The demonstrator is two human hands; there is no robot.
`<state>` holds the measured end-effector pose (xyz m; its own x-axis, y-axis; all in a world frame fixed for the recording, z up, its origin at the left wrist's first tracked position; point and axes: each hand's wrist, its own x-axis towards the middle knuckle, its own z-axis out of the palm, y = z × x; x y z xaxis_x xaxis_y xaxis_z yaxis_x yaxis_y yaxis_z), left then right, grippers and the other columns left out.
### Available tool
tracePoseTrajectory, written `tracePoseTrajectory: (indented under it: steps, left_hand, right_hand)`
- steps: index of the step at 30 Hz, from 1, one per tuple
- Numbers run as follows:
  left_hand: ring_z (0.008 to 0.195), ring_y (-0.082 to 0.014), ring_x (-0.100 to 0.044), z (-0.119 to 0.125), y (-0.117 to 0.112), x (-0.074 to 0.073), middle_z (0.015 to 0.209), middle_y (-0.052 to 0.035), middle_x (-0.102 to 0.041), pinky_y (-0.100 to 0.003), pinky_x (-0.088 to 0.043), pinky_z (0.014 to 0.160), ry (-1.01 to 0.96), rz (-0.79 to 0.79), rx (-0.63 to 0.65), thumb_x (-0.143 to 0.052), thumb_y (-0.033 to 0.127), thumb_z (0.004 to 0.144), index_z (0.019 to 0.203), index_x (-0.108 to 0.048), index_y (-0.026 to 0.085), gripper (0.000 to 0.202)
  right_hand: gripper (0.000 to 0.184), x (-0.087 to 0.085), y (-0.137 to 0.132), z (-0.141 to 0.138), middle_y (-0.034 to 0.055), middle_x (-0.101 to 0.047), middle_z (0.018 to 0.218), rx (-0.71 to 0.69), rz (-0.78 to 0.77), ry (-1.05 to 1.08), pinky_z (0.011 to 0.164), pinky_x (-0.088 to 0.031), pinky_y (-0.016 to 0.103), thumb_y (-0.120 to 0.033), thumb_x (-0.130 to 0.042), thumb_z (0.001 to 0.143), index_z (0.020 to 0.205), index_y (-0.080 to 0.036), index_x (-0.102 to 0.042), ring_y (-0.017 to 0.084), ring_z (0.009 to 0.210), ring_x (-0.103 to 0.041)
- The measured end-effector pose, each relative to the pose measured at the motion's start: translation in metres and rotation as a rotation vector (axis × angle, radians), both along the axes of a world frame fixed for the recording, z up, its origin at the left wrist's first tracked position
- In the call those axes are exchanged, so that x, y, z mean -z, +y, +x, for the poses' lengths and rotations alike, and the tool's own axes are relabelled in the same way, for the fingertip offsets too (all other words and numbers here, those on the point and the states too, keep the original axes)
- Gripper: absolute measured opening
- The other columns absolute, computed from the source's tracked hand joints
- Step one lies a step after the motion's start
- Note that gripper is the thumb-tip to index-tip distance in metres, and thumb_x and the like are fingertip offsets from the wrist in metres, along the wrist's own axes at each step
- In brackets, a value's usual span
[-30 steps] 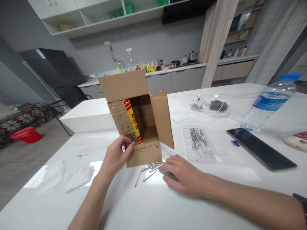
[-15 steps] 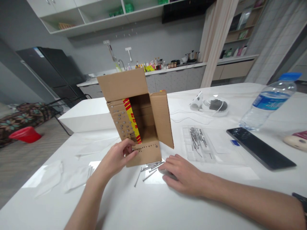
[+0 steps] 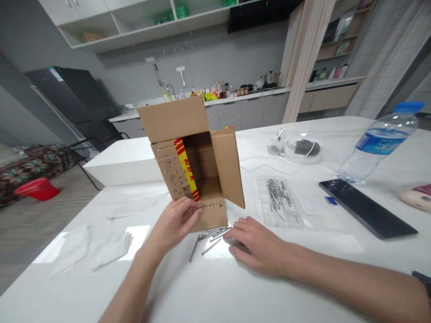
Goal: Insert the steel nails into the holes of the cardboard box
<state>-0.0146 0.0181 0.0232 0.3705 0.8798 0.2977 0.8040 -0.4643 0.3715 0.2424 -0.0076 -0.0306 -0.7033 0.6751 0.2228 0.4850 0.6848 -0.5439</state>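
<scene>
An open cardboard box (image 3: pixel 198 161) stands on the white table (image 3: pixel 208 287), its flaps spread and rows of nail heads showing in its front flaps. My left hand (image 3: pixel 177 220) rests against the lower front flap, fingers curled over the row of holes. A loose pile of steel nails (image 3: pixel 210 235) lies on the table just below the box. My right hand (image 3: pixel 257 244) lies flat beside that pile, palm down and fingers spread, touching the table next to the nails.
A clear plastic tray with more nails (image 3: pixel 278 197) sits right of the box. Further right lie a black tablet (image 3: pixel 367 208) and a water bottle (image 3: pixel 379 146). White papers (image 3: pixel 90 249) lie at the left. A coiled charger (image 3: pixel 298 148) sits behind.
My left hand slid down and right along the box's lower flap, from the flap's left edge to over the row of holes. My right hand stayed still.
</scene>
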Motion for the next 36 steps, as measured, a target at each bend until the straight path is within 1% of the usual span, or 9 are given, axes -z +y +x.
tracePoseTrajectory:
  steps: [3, 5, 7, 12, 18, 25, 29, 33, 36]
  left_hand:
    - [0.076, -0.0180, -0.060, 0.023, -0.010, 0.002, 0.078, -0.0017, -0.063, -0.033, -0.044, 0.073, 0.108, -0.058, 0.163, -0.053, 0.031, 0.094, 0.077, -0.058, 0.019, 0.021]
    - [0.081, -0.0192, -0.061, 0.034, -0.016, 0.003, 0.080, -0.0019, -0.063, -0.034, -0.044, 0.077, 0.160, -0.125, 0.221, -0.054, 0.029, 0.094, 0.076, -0.056, 0.019, 0.020]
    - [0.082, -0.0197, -0.061, 0.039, -0.020, 0.005, 0.081, -0.0020, -0.063, -0.035, -0.044, 0.079, 0.198, -0.166, 0.238, -0.057, 0.028, 0.093, 0.077, -0.056, 0.019, 0.018]
    - [0.083, -0.0202, -0.063, 0.039, -0.021, 0.009, 0.083, -0.0018, -0.065, -0.036, -0.044, 0.081, 0.241, -0.227, 0.239, -0.060, 0.024, 0.090, 0.078, -0.058, 0.019, 0.013]
    - [0.076, -0.0181, -0.062, 0.042, -0.021, 0.008, 0.077, -0.0005, -0.064, -0.032, -0.044, 0.075, 0.229, -0.277, 0.220, -0.059, 0.014, 0.084, 0.073, -0.059, 0.019, 0.012]
    - [0.077, -0.0191, -0.061, 0.040, -0.021, 0.008, 0.080, -0.0016, -0.065, -0.034, -0.044, 0.076, 0.260, -0.215, 0.199, -0.057, 0.017, 0.087, 0.080, -0.060, 0.019, 0.008]
    - [0.077, -0.0189, -0.062, 0.041, -0.020, 0.008, 0.078, -0.0008, -0.065, -0.034, -0.045, 0.078, 0.263, -0.263, 0.200, -0.055, 0.015, 0.085, 0.077, -0.061, 0.019, 0.011]
    - [0.072, -0.0182, -0.061, 0.043, -0.021, 0.004, 0.074, -0.0009, -0.064, -0.031, -0.045, 0.071, 0.258, -0.317, 0.184, -0.055, 0.015, 0.083, 0.072, -0.061, 0.019, 0.013]
    - [0.070, -0.0182, -0.062, 0.044, -0.023, 0.000, 0.072, -0.0011, -0.065, -0.030, -0.046, 0.070, 0.273, -0.326, 0.158, -0.055, 0.013, 0.081, 0.072, -0.063, 0.019, 0.014]
  right_hand:
    - [0.018, 0.002, 0.001, 0.000, 0.0059, -0.066, 0.092, 0.002, 0.011, 0.002, 0.084, -0.039, 0.037, -0.019, -0.056, 0.092, 0.107, -0.017, -0.067, 0.021, 0.089, -0.058]
    - [0.021, 0.002, 0.001, -0.001, 0.0062, -0.067, 0.093, 0.000, 0.015, 0.010, 0.085, -0.039, 0.037, -0.018, -0.056, 0.092, 0.110, -0.017, -0.067, 0.022, 0.091, -0.059]
    - [0.022, 0.002, 0.001, -0.001, 0.0064, -0.067, 0.093, -0.002, 0.013, 0.015, 0.085, -0.039, 0.037, -0.018, -0.056, 0.092, 0.111, -0.017, -0.067, 0.022, 0.091, -0.059]
    - [0.021, 0.001, 0.001, -0.001, 0.0062, -0.068, 0.094, -0.006, 0.003, 0.015, 0.085, -0.039, 0.037, -0.017, -0.055, 0.092, 0.109, -0.018, -0.067, 0.022, 0.091, -0.060]
    - [0.020, 0.001, 0.001, -0.001, 0.0058, -0.067, 0.095, -0.013, 0.003, 0.006, 0.085, -0.039, 0.036, -0.017, -0.056, 0.092, 0.109, -0.018, -0.066, 0.021, 0.093, -0.059]
    - [0.019, -0.001, 0.000, -0.001, 0.0058, -0.067, 0.093, -0.008, 0.009, -0.013, 0.084, -0.039, 0.036, -0.016, -0.055, 0.091, 0.106, -0.018, -0.066, 0.021, 0.091, -0.059]
    - [0.018, -0.002, 0.001, -0.001, 0.0058, -0.067, 0.094, -0.010, 0.006, -0.008, 0.084, -0.039, 0.036, -0.016, -0.056, 0.091, 0.105, -0.018, -0.066, 0.021, 0.092, -0.059]
    - [0.019, -0.001, 0.001, -0.001, 0.0058, -0.067, 0.094, -0.014, 0.002, 0.004, 0.085, -0.039, 0.036, -0.016, -0.055, 0.091, 0.107, -0.018, -0.066, 0.021, 0.091, -0.059]
    - [0.020, -0.001, 0.000, -0.001, 0.0058, -0.066, 0.092, -0.014, 0.006, 0.002, 0.084, -0.039, 0.036, -0.017, -0.055, 0.091, 0.108, -0.018, -0.066, 0.021, 0.090, -0.058]
